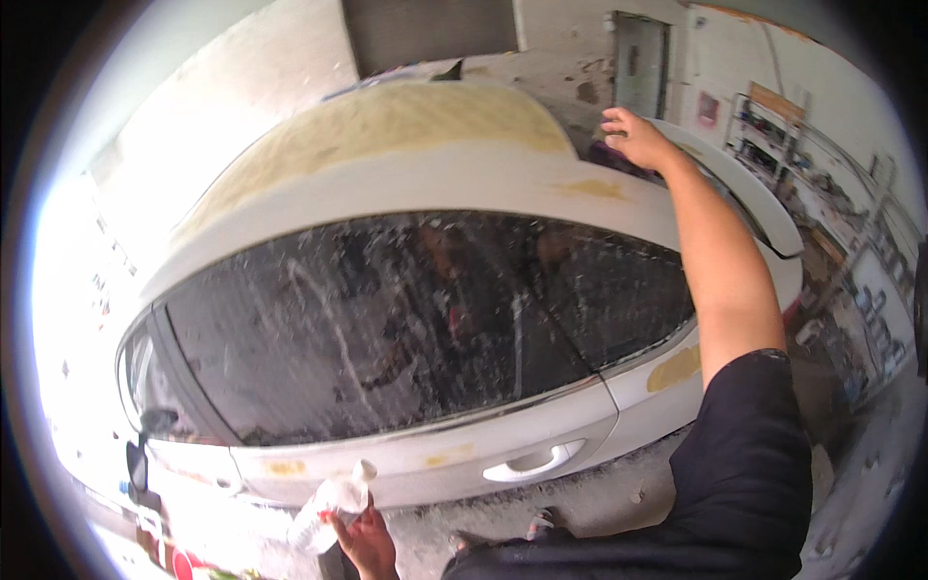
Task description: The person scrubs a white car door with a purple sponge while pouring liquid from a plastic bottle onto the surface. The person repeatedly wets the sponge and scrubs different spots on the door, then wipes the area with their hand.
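Observation:
My left hand (365,542), low in the view, grips a translucent plastic bottle (330,511) with a pale nozzle cap (365,470). The bottle is tilted beside the side of a white car (435,174). My right arm reaches across the car's rear part, and my right hand (636,141) is over the rear window area with its fingers bent. A dark purplish patch (623,158) shows just under that hand; whether the fingers hold anything is hidden. Yellowish, sanded-looking filler covers much of the roof (406,116), with smaller patches near the rear pillar (591,188) and rear fender (674,368).
Dust and dried streaks mark the dark side window (420,326). A door handle (533,464) and side mirror (138,464) stick out. A cluttered shelf (768,138) stands along the right wall. A red container (183,564) is at lower left. My feet (540,523) are on the concrete floor.

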`<action>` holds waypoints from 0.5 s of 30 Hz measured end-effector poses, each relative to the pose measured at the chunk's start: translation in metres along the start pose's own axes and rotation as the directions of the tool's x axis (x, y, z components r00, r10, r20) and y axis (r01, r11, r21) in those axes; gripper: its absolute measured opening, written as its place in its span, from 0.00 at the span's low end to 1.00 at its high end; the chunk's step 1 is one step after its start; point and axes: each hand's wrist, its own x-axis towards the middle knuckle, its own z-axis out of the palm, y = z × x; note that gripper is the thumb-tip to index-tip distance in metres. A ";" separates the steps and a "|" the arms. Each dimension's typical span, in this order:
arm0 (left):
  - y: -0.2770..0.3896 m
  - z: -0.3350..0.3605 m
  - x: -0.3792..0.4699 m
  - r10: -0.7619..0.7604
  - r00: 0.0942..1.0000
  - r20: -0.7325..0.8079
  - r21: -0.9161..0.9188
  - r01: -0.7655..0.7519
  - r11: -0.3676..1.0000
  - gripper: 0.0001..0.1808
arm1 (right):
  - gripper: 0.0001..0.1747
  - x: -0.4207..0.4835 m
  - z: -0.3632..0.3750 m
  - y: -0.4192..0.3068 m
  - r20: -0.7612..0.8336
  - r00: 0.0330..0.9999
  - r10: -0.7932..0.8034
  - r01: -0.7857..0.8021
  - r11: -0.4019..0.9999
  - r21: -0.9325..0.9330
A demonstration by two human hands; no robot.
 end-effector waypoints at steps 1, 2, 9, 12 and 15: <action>-0.003 0.000 -0.003 0.009 1.000 0.004 0.013 -0.009 1.000 0.31 | 0.31 0.003 0.005 -0.005 0.042 0.998 0.038 -0.036 0.999 -0.041; -0.003 0.001 -0.006 0.022 0.998 -0.052 0.041 -0.019 0.999 0.32 | 0.32 0.002 0.013 -0.015 0.003 0.996 0.094 -0.093 0.993 -0.066; 0.006 0.037 -0.007 0.212 0.977 0.012 0.760 -0.147 0.634 0.31 | 0.24 -0.147 0.134 -0.213 -0.109 0.944 -0.313 0.323 0.942 0.092; 0.005 0.058 0.012 0.248 0.904 0.349 0.855 -0.416 0.311 0.32 | 0.49 -0.223 0.221 -0.285 0.254 0.616 -0.746 0.667 0.665 0.337; 0.002 0.066 0.029 0.281 0.743 0.608 0.783 -0.619 -0.058 0.42 | 0.68 -0.269 0.296 -0.326 0.353 0.637 -0.685 0.509 0.718 0.475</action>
